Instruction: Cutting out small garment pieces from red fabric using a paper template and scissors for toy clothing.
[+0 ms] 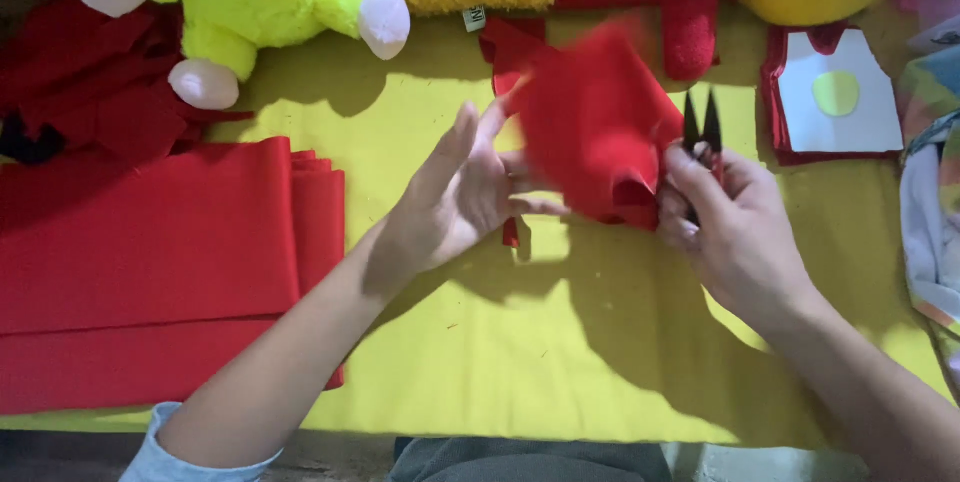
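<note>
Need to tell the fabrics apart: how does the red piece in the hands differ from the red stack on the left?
The red piece is small, crumpled and held up by both hands; the folded red stack is large, flat and lies untouched on the yellow cloth. Both look like the same red fabric.

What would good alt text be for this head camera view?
A person's left hand holds a piece of red felt while the right hand grips small black snips at its edge, above a yellow cloth with folded red fabric at left.
</note>
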